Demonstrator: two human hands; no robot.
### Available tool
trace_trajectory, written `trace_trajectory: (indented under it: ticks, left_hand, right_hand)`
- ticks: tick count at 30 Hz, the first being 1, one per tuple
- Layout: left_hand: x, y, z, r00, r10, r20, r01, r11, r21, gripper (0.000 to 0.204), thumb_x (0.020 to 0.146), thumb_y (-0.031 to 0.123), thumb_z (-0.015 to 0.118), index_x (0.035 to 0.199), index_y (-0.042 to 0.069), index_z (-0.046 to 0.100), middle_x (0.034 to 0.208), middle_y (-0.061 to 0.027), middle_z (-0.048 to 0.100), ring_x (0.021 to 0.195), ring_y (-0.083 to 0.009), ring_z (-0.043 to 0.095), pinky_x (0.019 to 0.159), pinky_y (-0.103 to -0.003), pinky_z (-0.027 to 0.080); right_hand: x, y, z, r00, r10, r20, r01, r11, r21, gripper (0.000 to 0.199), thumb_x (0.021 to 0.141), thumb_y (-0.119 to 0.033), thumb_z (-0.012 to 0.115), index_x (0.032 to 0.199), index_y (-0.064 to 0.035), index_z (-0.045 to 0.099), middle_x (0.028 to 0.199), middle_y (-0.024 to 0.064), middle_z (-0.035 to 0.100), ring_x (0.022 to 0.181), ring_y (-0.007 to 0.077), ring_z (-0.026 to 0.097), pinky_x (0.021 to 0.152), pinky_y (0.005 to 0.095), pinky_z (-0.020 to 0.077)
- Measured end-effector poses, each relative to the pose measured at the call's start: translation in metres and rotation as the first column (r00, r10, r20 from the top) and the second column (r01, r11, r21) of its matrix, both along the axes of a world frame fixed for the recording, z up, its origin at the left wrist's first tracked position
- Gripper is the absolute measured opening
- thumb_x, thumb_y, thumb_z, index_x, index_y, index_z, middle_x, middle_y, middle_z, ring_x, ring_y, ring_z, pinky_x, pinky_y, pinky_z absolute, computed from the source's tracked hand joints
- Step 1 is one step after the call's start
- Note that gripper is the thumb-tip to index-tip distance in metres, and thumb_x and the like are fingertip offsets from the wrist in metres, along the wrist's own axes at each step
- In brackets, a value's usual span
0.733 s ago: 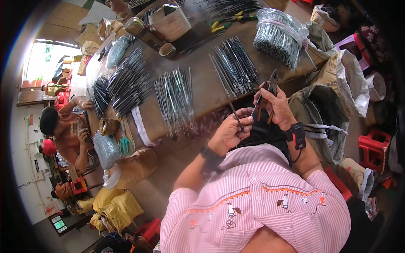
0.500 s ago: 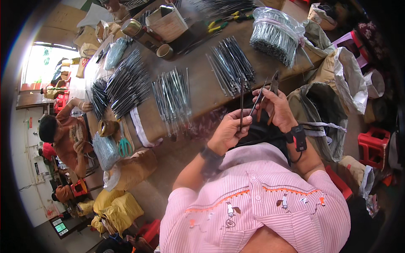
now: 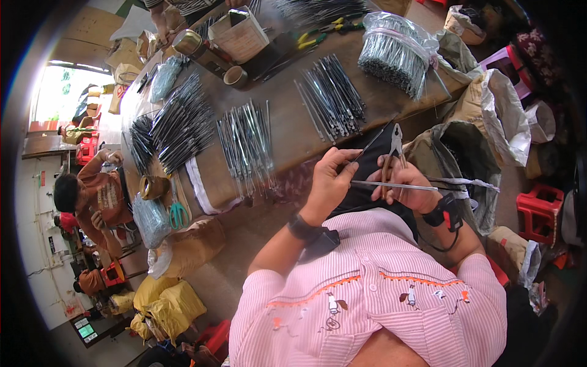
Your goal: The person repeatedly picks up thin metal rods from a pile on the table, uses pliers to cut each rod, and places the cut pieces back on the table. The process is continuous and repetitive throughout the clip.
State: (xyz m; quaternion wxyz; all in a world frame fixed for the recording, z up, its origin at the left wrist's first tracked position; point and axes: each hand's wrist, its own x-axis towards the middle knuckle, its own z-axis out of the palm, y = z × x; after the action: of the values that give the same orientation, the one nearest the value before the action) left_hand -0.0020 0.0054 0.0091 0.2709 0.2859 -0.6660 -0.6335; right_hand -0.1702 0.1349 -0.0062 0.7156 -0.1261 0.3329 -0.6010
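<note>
The left hand (image 3: 333, 177) is nearly closed, with the thumb and the fingers pinched together. From this pinch two thin pieces come out: a dark rod (image 3: 374, 140), which is slanting up and away to the right, and a pale strip (image 3: 394, 185), which lies across in front of the right hand (image 3: 406, 186). The end of the pale strip is near the right wrist.

The right hand is half curled around the handles of the pliers (image 3: 395, 147). Their nose is directed away from the person, and the handles are somewhat apart. I cannot tell if the pale strip is touching the right fingers.

Beyond the left hand, on the surface (image 3: 286, 131), there is a bunch of dark rods (image 3: 333, 98). To the left of this hand lies a second bunch (image 3: 246, 144), and farther left a larger heap (image 3: 183, 125). Beyond the right hand stands a bundle of wires (image 3: 394, 61) in clear plastic.

To the right of the right hand there is an open grey sack (image 3: 486, 202), and farther right a red stool (image 3: 541, 211). Well to the left of both hands are green scissors (image 3: 178, 215), and past them a co-worker (image 3: 107, 192).
</note>
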Motion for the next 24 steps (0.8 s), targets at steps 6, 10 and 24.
trace_trajectory:
  ticks: [6, 10, 24]
  left_hand:
    - [0.001, 0.000, 0.007, 0.998, -0.027, 0.053, 0.030, 0.998, -0.059, 0.023, 0.082, -0.007, 0.059, 0.104, -0.002, 0.066, 0.083, -0.0059, 0.053, 0.075, -0.0145, 0.054, 0.070, -0.024, 0.044]
    - [-0.002, -0.002, 0.009, 0.998, -0.018, 0.066, 0.027, 0.991, -0.133, 0.024, 0.081, -0.007, 0.059, 0.104, -0.002, 0.065, 0.082, -0.0068, 0.053, 0.075, -0.0161, 0.055, 0.070, -0.025, 0.044]
    - [0.001, 0.000, 0.004, 0.980, -0.060, 0.188, 0.013, 0.971, 0.240, 0.023, 0.084, 0.002, 0.063, 0.107, -0.001, 0.065, 0.083, -0.0077, 0.053, 0.075, -0.0153, 0.052, 0.069, -0.027, 0.045]
  right_hand:
    - [0.000, 0.003, -0.009, 0.704, 0.160, -0.691, -0.089, 0.987, 0.137, 0.057, 0.069, 0.007, 0.049, 0.125, -0.0031, 0.043, 0.105, 0.0092, 0.051, 0.090, 0.0188, 0.054, 0.077, 0.0266, 0.0487]
    - [-0.005, 0.001, -0.008, 0.445, 0.134, -0.886, -0.087, 0.991, 0.106, 0.060, 0.066, 0.007, 0.051, 0.126, -0.0025, 0.047, 0.105, 0.0073, 0.048, 0.090, 0.0183, 0.049, 0.083, 0.0267, 0.0443]
    - [-0.011, 0.001, -0.007, -0.049, 0.028, -0.998, -0.103, 0.994, 0.033, 0.022, 0.074, -0.015, 0.056, 0.094, -0.0085, 0.060, 0.070, 0.0209, 0.060, 0.069, 0.0424, 0.059, 0.063, 0.0491, 0.0474]
